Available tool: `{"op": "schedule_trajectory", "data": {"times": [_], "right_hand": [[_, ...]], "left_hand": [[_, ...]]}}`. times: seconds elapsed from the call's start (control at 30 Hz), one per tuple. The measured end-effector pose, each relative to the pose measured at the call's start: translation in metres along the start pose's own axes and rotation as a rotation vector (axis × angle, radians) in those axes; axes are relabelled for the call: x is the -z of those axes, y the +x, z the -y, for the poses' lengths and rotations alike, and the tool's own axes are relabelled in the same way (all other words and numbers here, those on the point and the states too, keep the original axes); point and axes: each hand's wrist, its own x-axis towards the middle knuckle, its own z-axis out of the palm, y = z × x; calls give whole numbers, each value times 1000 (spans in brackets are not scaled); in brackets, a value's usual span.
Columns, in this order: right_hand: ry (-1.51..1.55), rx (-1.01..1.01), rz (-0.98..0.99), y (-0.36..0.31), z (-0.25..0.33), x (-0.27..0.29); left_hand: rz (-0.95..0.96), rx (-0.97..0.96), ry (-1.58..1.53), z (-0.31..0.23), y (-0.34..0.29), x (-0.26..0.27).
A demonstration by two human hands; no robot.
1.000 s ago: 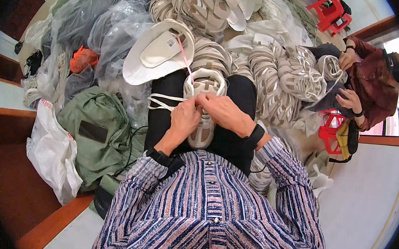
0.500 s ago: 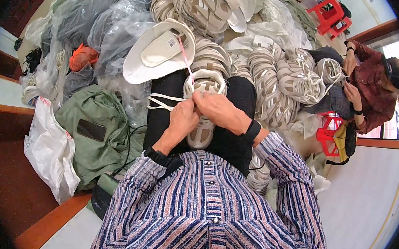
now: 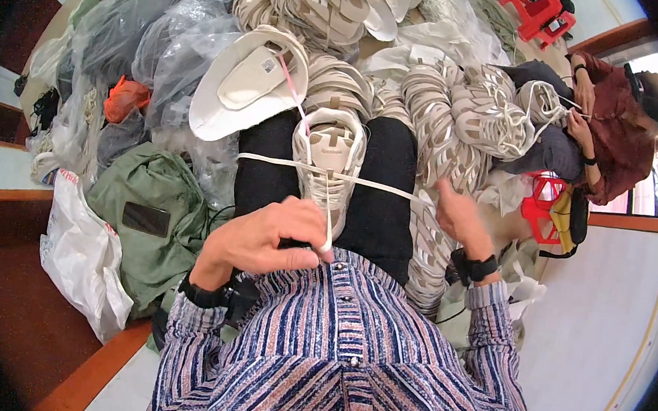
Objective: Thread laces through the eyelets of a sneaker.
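A beige and white shoe upper point(image 3: 332, 147) rests on my lap between my thighs, its opening facing away from me. A cream lace point(image 3: 378, 185) stretches across it, from my left thigh to beside my right hand. My left hand point(image 3: 271, 236) is closed near my waist, pinching a lace strand pulled straight down from the shoe. Off to the right, my right hand point(image 3: 461, 217) is raised above a stack of uppers, blurred; whether it grips the lace end cannot be made out. A pink strip point(image 3: 291, 85) runs from the shoe to a white, flat-lying upper point(image 3: 206, 105).
Stacked shoe uppers point(image 3: 430, 128) lie ahead and to the right. Plastic-wrapped bundles point(image 3: 178, 51), a green bag point(image 3: 135, 188) with a dark phone point(image 3: 145, 219) and a white bag point(image 3: 78, 254) are at left. At right a co-worker point(image 3: 624, 137) handles a laced upper; red stools point(image 3: 537, 16) stand nearby.
My hands, together over the shoe before, have parted. The left came down toward my waist, drawing a strand; the right swung out to the right. The crosswise lace now lies stretched over the shoe.
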Motion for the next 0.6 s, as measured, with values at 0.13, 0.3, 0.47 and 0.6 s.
{"op": "schedule_trajectory", "data": {"times": [0.13, 0.3, 0.47, 0.6], "right_hand": [[124, 13, -7, 11, 19, -4], [910, -318, 277, 77, 84, 16], [998, -393, 471, 85, 72, -6], [920, -534, 180, 48, 37, 15]], "left_hand": [[-59, 47, 152, 2, -3, 0], [-79, 210, 217, -5, -6, -4], [-44, 239, 289, -7, 2, -3], [-165, 261, 454, 10, -8, 3]]}}
